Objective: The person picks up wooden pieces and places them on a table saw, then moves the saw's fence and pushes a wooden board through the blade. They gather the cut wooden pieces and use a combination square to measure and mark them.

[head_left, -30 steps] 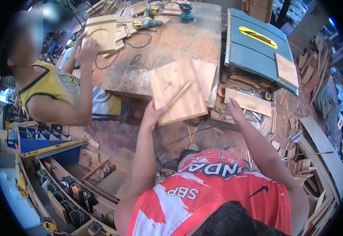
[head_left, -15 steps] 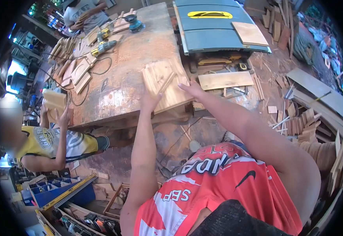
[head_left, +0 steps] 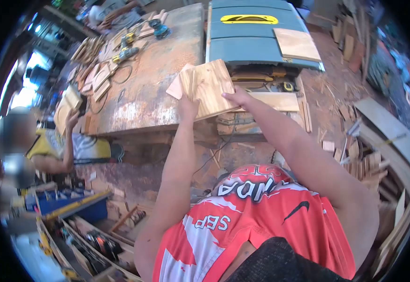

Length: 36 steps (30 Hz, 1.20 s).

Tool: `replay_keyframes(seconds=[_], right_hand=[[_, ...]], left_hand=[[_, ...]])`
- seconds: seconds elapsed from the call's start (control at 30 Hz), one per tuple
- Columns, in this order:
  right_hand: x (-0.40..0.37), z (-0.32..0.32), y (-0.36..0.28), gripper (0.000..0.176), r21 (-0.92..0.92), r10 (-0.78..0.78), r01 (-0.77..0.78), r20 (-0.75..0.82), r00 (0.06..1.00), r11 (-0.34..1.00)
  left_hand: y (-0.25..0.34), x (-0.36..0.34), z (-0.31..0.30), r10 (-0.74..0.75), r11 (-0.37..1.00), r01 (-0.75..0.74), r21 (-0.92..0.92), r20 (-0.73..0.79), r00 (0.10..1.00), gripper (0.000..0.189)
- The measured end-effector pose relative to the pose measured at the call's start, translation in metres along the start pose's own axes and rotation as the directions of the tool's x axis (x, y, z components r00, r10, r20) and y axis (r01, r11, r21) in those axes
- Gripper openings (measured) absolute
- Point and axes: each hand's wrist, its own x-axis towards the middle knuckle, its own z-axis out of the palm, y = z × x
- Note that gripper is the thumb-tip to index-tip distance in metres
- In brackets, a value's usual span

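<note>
A square wooden board [head_left: 214, 87] is tilted up over the front edge of the workbench [head_left: 139, 105]. My left hand [head_left: 189, 107] grips its left side, together with a narrow wooden strip [head_left: 189, 82] that lies against the board. On the board's right edge, my right hand [head_left: 238, 97] holds on with the thumb on the face; its other fingers are mostly hidden behind. Another pale wood piece [head_left: 174, 87] shows behind the board's left side, partly covered.
A table saw [head_left: 247, 42] with a loose board [head_left: 296, 43] on top stands beyond. Drills [head_left: 126, 52], a sander [head_left: 159, 29] and wood pieces [head_left: 102, 77] lie on the bench. At left, a person [head_left: 59, 150] holds wood; another person [head_left: 111, 16] is at the back.
The board has been raised and tilted, with both hands still on it. A pale piece now shows behind its left side. The person at left has turned the wood they hold.
</note>
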Motion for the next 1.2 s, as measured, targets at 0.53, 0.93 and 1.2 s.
replay_keyframes(seconds=[0.53, 0.93, 1.2], right_hand=[[0.073, -0.007, -0.018, 0.051, 0.360, 0.070, -0.313, 0.553, 0.830, 0.879], [0.016, -0.073, -0.041, 0.068, 0.494, 0.021, -0.133, 0.227, 0.974, 0.859], [0.031, -0.140, -0.051, 0.051, 0.607, 0.022, 0.058, -0.123, 0.992, 0.793]], left_hand=[[-0.007, -0.017, 0.008, -0.321, 0.763, 0.268, -0.588, 0.014, 0.947, 0.049], [0.034, 0.016, 0.027, -0.180, 0.683, 0.139, -0.717, 0.019, 0.984, 0.057], [0.096, 0.118, 0.083, 0.088, 0.336, 0.251, -0.908, 0.296, 0.951, 0.048]])
